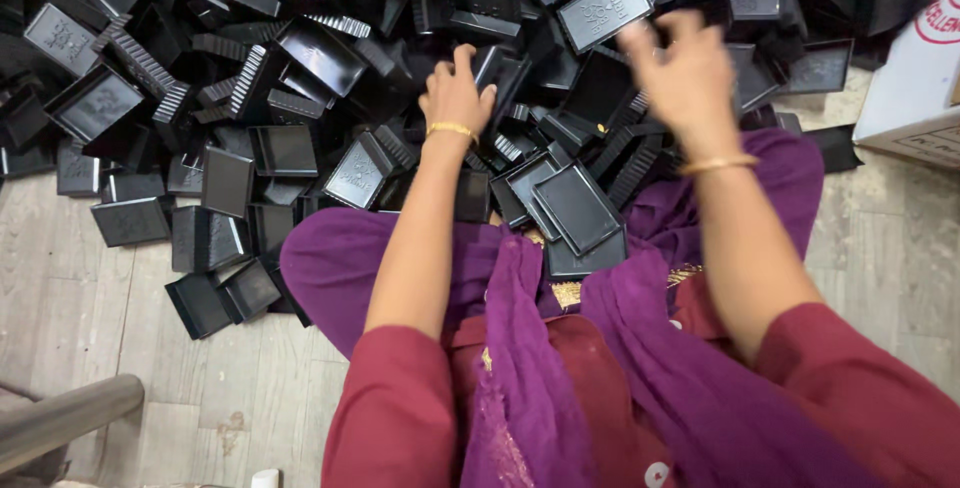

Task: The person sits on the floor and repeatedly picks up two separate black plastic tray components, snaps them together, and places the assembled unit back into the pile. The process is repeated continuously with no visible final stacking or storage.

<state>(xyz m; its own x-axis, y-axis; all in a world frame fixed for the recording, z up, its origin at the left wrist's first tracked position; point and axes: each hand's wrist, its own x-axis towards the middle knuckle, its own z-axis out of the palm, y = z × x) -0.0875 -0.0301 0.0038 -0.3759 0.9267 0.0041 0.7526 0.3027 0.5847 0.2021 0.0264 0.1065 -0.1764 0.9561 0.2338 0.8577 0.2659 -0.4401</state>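
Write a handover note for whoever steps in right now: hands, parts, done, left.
Left hand: resting on the heap of black plastic trays, fingers on one piece; grip unclear.
Right hand: raised above the heap, blurred, seemingly empty.
Parts: loose trays spread across the floor; a small stack of trays sits on the lap. White carton at right.
Done: a few stacked.
Left: most of the heap.

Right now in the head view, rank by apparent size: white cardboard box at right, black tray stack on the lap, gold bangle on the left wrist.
1. white cardboard box, though the frame cuts it off
2. black tray stack
3. gold bangle, clearly smallest

The tray stack lies nearer the camera, so ranks 1 and 2 are unsure.
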